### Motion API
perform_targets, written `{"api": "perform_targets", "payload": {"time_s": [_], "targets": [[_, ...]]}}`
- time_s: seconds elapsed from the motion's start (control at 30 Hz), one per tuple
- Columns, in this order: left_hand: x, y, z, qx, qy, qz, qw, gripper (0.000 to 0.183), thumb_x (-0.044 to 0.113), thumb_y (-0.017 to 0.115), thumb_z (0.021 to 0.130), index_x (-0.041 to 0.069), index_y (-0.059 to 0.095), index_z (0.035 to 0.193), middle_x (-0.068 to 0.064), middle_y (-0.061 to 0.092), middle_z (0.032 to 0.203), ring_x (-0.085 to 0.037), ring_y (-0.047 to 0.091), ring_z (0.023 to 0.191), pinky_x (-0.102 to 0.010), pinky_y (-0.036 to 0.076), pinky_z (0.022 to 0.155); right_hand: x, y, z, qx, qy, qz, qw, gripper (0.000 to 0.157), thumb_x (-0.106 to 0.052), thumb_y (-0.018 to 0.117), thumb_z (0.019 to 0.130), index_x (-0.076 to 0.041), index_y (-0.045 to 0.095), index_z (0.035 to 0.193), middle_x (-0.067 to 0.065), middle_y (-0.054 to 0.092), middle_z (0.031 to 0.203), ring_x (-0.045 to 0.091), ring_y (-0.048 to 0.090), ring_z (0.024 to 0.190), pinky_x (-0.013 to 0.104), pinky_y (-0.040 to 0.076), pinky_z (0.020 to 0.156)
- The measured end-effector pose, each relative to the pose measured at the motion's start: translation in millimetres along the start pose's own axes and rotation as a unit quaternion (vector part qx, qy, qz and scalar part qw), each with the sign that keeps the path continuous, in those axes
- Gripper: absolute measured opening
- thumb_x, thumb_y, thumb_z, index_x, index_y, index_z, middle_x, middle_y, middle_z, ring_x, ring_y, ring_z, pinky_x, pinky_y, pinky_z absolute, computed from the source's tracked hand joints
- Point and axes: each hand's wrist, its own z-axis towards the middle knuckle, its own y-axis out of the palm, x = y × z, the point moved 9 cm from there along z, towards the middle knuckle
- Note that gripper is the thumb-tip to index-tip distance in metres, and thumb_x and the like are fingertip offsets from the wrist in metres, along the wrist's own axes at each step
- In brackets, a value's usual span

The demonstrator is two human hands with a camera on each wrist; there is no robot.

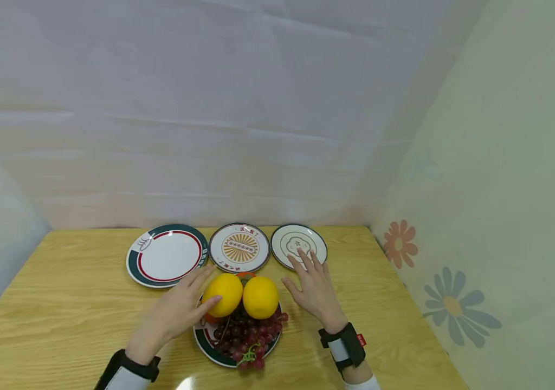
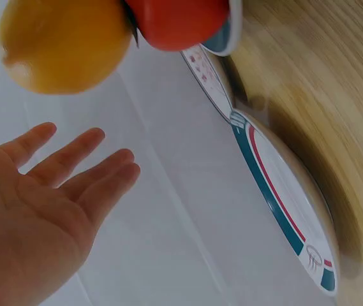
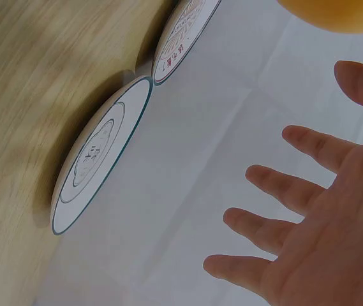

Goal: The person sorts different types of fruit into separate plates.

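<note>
A front plate (image 1: 204, 345) carries two yellow fruits, dark and red grapes (image 1: 245, 333) with a green stem, and red-orange fruits (image 1: 246, 276) partly hidden behind and beneath. My left hand (image 1: 172, 314) is beside the left yellow fruit (image 1: 226, 292), its thumb overlapping that fruit in the head view. In the left wrist view, the fingers are extended, apart from the yellow fruit (image 2: 66, 44) and a red fruit (image 2: 180, 22) with a dark green leaf. To the right of the second yellow fruit (image 1: 260, 298), my right hand (image 1: 315, 295) spreads its fingers and holds nothing.
Along the table's back stand three plates: a large green-and-red-rimmed oval one (image 1: 170, 257), a sunburst-patterned one (image 1: 240, 248) and a small white one (image 1: 282, 244) partly behind my right fingers. White cloth (image 1: 209, 135) hangs behind; a flower-printed wall (image 1: 502, 244) borders the right side.
</note>
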Motion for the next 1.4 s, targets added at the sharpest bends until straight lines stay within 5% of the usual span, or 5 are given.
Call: {"api": "perform_targets", "payload": {"time_s": [0.33,0.53,0.77,1.0,1.4], "targets": [[23.6,19.6,11.0,-0.009,0.068,0.006,0.9977,0.08,0.047,0.079,0.068,0.023,0.044,0.137,-0.014,0.049,0.132,-0.028,0.054,0.11,-0.046,0.054,0.085,2,-0.8,-3,-0.009,0.013,0.004,1.0,0.056,-0.047,0.055,0.088,-0.018,0.047,0.136,0.012,0.037,0.146,0.038,0.023,0.136,0.068,0.026,0.105],[19.9,-6.2,18.4,0.058,0.075,-0.006,0.9954,0.076,0.037,0.086,0.059,0.017,0.056,0.126,-0.012,0.059,0.119,-0.027,0.06,0.097,-0.043,0.056,0.074,2,-2.8,-4,-0.006,0.011,0.011,1.0,0.056,-0.047,0.054,0.089,-0.018,0.047,0.136,0.013,0.037,0.145,0.039,0.024,0.136,0.068,0.027,0.105],[-54.4,-48.7,35.2,0.112,-0.021,-0.011,0.9934,0.075,0.031,0.083,0.066,0.007,0.051,0.129,-0.021,0.053,0.124,-0.038,0.056,0.102,-0.056,0.052,0.081,8,-1.8,-7,-0.002,0.018,0.01,1.0,0.056,-0.046,0.055,0.089,-0.017,0.048,0.135,0.013,0.038,0.145,0.039,0.026,0.135,0.068,0.027,0.105],[-132.5,-42.8,38.7,0.096,-0.079,0.024,0.992,0.071,0.016,0.08,0.07,-0.006,0.045,0.128,-0.036,0.045,0.12,-0.052,0.049,0.099,-0.066,0.044,0.083,10,1.0,-9,-0.013,0.023,0.012,1.0,0.055,-0.046,0.055,0.089,-0.018,0.048,0.135,0.013,0.037,0.145,0.039,0.025,0.135,0.067,0.027,0.105],[-155.6,-32.4,33.8,0.073,-0.125,0.025,0.9892,0.073,0.019,0.073,0.078,-0.008,0.034,0.132,-0.04,0.035,0.124,-0.056,0.044,0.095,-0.068,0.045,0.078,13,-2.9,-10,-0.014,0.027,0.017,0.999,0.054,-0.045,0.055,0.089,-0.015,0.05,0.134,0.016,0.04,0.143,0.04,0.025,0.134,0.068,0.027,0.104]]}}
